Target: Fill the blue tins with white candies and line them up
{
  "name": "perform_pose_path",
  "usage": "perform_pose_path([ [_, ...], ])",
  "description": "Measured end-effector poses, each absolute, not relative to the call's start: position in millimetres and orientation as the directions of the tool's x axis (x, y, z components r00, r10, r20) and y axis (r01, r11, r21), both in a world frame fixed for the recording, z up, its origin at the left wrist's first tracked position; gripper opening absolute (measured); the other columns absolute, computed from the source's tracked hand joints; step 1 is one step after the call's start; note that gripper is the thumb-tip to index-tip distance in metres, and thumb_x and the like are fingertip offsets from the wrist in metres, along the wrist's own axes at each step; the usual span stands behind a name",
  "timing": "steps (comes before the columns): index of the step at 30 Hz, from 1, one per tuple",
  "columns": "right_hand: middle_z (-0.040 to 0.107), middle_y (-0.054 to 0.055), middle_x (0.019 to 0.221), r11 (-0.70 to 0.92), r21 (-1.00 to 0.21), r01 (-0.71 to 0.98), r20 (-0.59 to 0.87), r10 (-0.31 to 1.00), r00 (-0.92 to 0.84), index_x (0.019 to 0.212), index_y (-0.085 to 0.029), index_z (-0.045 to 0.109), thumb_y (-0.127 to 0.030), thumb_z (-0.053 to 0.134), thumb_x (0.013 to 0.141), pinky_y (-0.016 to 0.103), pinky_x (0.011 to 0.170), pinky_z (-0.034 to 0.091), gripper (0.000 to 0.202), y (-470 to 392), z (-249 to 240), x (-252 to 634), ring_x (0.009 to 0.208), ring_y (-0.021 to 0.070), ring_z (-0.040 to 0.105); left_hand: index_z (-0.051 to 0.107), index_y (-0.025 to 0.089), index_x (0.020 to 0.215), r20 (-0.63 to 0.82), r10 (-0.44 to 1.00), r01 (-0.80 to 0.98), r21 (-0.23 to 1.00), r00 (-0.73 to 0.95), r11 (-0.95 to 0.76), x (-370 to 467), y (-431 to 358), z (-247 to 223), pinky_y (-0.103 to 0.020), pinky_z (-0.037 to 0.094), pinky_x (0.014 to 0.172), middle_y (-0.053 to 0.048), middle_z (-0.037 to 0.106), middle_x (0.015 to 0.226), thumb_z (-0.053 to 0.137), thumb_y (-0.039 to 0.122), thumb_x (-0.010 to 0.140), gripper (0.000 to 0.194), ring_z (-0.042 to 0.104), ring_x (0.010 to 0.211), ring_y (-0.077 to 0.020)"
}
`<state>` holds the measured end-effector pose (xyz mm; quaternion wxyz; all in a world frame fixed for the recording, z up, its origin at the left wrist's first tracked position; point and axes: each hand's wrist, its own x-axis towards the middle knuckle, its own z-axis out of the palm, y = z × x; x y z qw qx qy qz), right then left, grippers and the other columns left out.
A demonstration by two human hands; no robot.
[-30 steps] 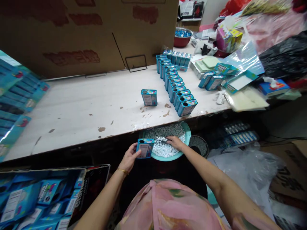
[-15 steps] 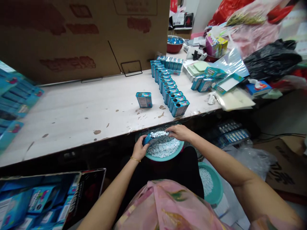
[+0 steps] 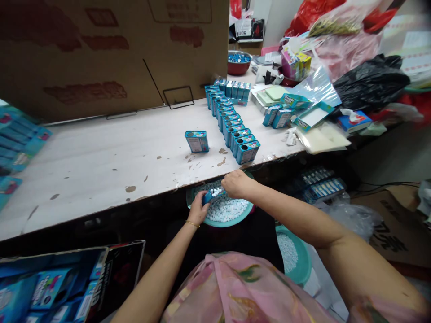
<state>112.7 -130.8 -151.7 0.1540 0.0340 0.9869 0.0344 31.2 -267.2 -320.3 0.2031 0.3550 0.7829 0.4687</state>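
Note:
A blue tin (image 3: 208,197) with white pellets at its top is held in my left hand (image 3: 198,209), above a turquoise basin (image 3: 243,219) full of white pellets (image 3: 226,210). My right hand (image 3: 235,183) is closed at the tin's right end; whatever its fingers hold is hidden. On the white table, one blue tin (image 3: 197,141) stands alone. To its right, a row of several blue tins (image 3: 248,152) runs back from the table's front edge.
A large cardboard box (image 3: 111,58) stands at the back left. Packed blue tins fill an open carton (image 3: 50,287) at the lower left. Another pellet basin (image 3: 305,262) is at the lower right. Bags and flat boxes crowd the table's right side.
My right hand has moved slightly left and up, with its fingers now curled in. Fewer white pellets show on top of the tin. The view has shifted a little.

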Motion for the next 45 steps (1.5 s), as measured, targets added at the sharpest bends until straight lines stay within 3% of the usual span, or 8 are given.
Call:
perform_pose_path([
  [7,0.063,0.011,0.09,0.987,0.057,0.15,-0.271,0.16,-0.949,0.093,-0.016,0.061,-0.024,0.042,0.077,0.031,0.073,0.04,0.026,-95.5,-161.3,140.7,0.086,0.0224,0.057,0.044,0.019,0.101,0.027,0.693,0.327,0.895,-0.72,0.304,25.9,-281.3,-324.7,-0.034,0.038,0.084,-0.005,0.052,0.097,0.051,0.026,0.067,0.036,0.05,0.091,-0.0191],
  [14,0.063,0.014,0.092,0.918,-0.028,0.396,-0.434,0.346,-0.832,0.097,-0.015,0.059,-0.016,0.041,0.078,0.036,0.077,0.039,0.027,-79.4,-266.8,159.9,0.089,0.0245,0.057,0.041,0.02,0.104,0.023,0.626,0.233,0.939,-0.779,0.255,16.0,-303.2,-342.0,-0.035,0.038,0.085,-0.004,0.051,0.098,0.053,0.03,0.068,0.038,0.05,0.091,-0.0189],
  [20,0.059,0.007,0.109,0.862,-0.191,0.469,-0.439,0.352,-0.826,0.112,-0.022,0.052,-0.029,0.043,0.081,0.028,0.082,0.039,0.033,-114.7,-330.2,134.1,0.1,0.0185,0.053,0.041,0.018,0.106,-0.011,0.605,0.13,0.973,-0.796,0.189,12.4,-304.5,-350.6,-0.037,0.037,0.088,-0.006,0.051,0.101,0.056,0.029,0.066,0.043,0.05,0.097,-0.0204],
  [29,0.063,0.001,0.101,0.72,-0.523,0.457,-0.343,0.313,-0.886,0.107,-0.023,0.057,-0.027,0.054,0.073,0.026,0.078,0.042,0.034,-73.2,-276.7,162.1,0.092,0.0168,0.056,0.04,0.018,0.107,0.041,0.552,0.169,0.968,-0.833,0.184,6.6,-313.5,-346.5,-0.035,0.039,0.085,-0.006,0.052,0.1,0.056,0.029,0.068,0.043,0.051,0.093,-0.019],
  [33,0.063,0.001,0.102,0.818,-0.455,0.352,-0.284,0.241,-0.928,0.107,-0.025,0.057,-0.03,0.052,0.075,0.025,0.078,0.041,0.033,-74.8,-222.3,156.3,0.094,0.0167,0.056,0.043,0.019,0.104,0.073,0.603,0.289,0.919,-0.794,0.269,14.9,-301.3,-332.9,-0.033,0.04,0.082,-0.005,0.053,0.097,0.052,0.029,0.07,0.037,0.052,0.089,-0.0188],
  [38,0.062,0.003,0.103,0.956,-0.154,0.251,-0.343,0.187,-0.92,0.107,-0.028,0.057,-0.035,0.045,0.079,0.027,0.078,0.041,0.032,-95.1,-176.6,135.5,0.096,0.0192,0.055,0.044,0.017,0.103,0.101,0.655,0.376,0.878,-0.749,0.295,25.8,-285.2,-321.0,-0.034,0.04,0.083,-0.007,0.053,0.099,0.048,0.022,0.069,0.034,0.052,0.09,-0.0195],
  [41,0.063,0.007,0.095,0.985,0.01,0.172,-0.381,0.163,-0.91,0.097,-0.024,0.061,-0.034,0.041,0.079,0.03,0.074,0.042,0.029,-110.3,-162.8,124.1,0.091,0.0216,0.056,0.044,0.018,0.102,0.121,0.68,0.408,0.87,-0.723,0.279,28.6,-280.6,-321.1,-0.034,0.04,0.084,-0.006,0.054,0.099,0.047,0.019,0.068,0.034,0.051,0.091,-0.0191],
  [45,0.063,0.012,0.089,0.989,0.094,0.116,-0.34,0.142,-0.93,0.089,-0.016,0.062,-0.025,0.04,0.078,0.034,0.069,0.043,0.027,-132.1,-151.9,111.2,0.083,0.0241,0.059,0.045,0.018,0.101,0.133,0.694,0.419,0.87,-0.708,0.26,30.2,-277.0,-324.0,-0.034,0.04,0.083,-0.005,0.054,0.098,0.047,0.018,0.068,0.033,0.052,0.09,-0.0184],
])
